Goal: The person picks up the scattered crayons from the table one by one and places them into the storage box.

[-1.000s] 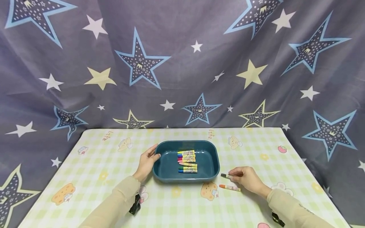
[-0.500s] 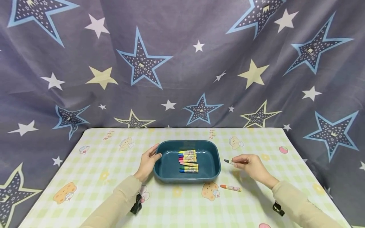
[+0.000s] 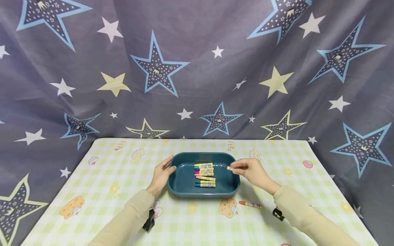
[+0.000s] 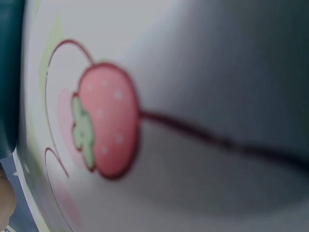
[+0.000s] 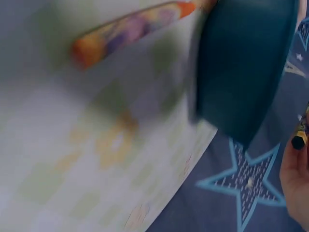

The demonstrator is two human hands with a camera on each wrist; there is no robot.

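A dark teal rectangular tray (image 3: 184, 188) sits mid-table with several paper-wrapped crayons (image 3: 205, 178) lying in a column inside. My left hand (image 3: 160, 175) grips its left rim, thumb over the edge; only a bit of that hand (image 4: 6, 200) shows in the left wrist view. Over the tray's right rim, my right hand (image 3: 252, 172) pinches a black crayon (image 3: 230, 168) between thumb and fingertips. The crayon's dark end (image 5: 298, 142) appears at the right edge of the right wrist view. An orange crayon (image 3: 250, 204) lies on the cloth below the tray's right corner.
A green-and-white checked tablecloth (image 3: 107, 218) with cartoon prints covers the table. Behind it hangs a grey curtain (image 3: 191, 85) patterned with stars. Black straps circle both wrists, such as the right strap (image 3: 278, 214).
The right hand has lifted the black crayon off the cloth and carried it up and left to the tray's right rim. The left hand keeps its grip on the tray.
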